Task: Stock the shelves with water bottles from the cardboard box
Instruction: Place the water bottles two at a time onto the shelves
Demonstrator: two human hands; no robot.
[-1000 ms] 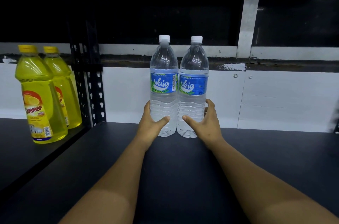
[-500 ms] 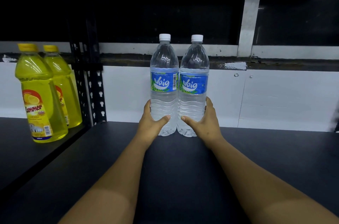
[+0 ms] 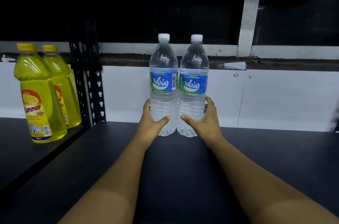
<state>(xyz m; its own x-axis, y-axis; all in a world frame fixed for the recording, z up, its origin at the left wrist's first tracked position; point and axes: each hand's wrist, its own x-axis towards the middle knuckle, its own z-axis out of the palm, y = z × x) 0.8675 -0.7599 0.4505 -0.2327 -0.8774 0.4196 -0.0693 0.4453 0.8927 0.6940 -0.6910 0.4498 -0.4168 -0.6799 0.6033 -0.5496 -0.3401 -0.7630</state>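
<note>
Two clear water bottles with blue labels and white caps stand upright side by side, touching, on the black shelf (image 3: 183,178). My left hand (image 3: 149,124) grips the lower body of the left water bottle (image 3: 163,84), thumb in front and fingers behind. My right hand (image 3: 204,123) grips the lower body of the right water bottle (image 3: 194,86) in the same way. Both bottles sit near the white back wall. The cardboard box is out of view.
Two yellow bottles (image 3: 39,95) stand on the neighbouring shelf at the left, behind a black perforated upright post (image 3: 91,84). A white wall panel (image 3: 275,99) runs behind the shelf, with a dark window above.
Both hands and the two bottles have shifted very slightly away from me towards the back wall. The grips are the same.
</note>
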